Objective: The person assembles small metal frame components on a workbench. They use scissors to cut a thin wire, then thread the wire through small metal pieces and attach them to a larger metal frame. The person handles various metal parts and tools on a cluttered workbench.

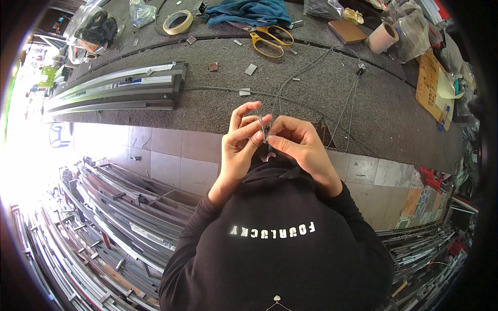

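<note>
Close in front of my chest, at the near edge of the carpeted workbench [228, 111], my two hands meet. My left hand [238, 140] pinches a thin grey cord [280, 96] between thumb and fingers, with its index finger raised. Thumb and fingers of my right hand [301, 139] are closed on the same cord, right beside the left fingertips. A small dark piece shows between the fingertips; its kind is too small to tell. From the hands the cord runs in loose loops over the bench to a small dark metal-like piece [361, 68] at the right.
Yellow-handled scissors [268, 47], a blue cloth [249, 11] and a tape roll [177, 22] lie at the back. Long metal profiles [129, 90] stretch along the left. A brown block [346, 32], a pink-white roll [383, 38] and cardboard [428, 78] are at the right. Metal bars [129, 207] fill racks behind me.
</note>
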{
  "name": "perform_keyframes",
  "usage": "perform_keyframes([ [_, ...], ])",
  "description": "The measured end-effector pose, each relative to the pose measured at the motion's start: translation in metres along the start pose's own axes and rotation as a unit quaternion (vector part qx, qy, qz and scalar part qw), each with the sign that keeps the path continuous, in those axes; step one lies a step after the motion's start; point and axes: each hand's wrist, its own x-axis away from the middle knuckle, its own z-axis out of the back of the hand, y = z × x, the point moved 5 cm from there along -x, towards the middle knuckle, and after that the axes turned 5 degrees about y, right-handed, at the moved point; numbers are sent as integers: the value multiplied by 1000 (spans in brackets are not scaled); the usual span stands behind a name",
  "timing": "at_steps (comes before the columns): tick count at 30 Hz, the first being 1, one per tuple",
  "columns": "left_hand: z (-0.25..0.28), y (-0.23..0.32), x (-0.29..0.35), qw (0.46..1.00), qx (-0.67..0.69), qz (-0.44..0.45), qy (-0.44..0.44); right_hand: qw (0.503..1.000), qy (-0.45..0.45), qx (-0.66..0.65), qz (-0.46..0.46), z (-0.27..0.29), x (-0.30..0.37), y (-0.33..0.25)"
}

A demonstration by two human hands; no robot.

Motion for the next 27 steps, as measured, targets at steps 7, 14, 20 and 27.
perform_keyframes([
  [7, 7, 1, -9, 997, -13, -9, -77, 994, -32, -56, -92, 0, 0, 9],
  [14, 42, 18, -15, 996, -52, -45, 55, 995, -34, 70, -69, 7, -1, 6],
  [20, 39, 13, -6, 980, 45, -66, 183, 993, -65, 91, -36, -1, -4, 11],
  [27, 79, 25, -31, 974, -179, -72, 116, 983, 7, 183, 9, 12, -22, -8],
])
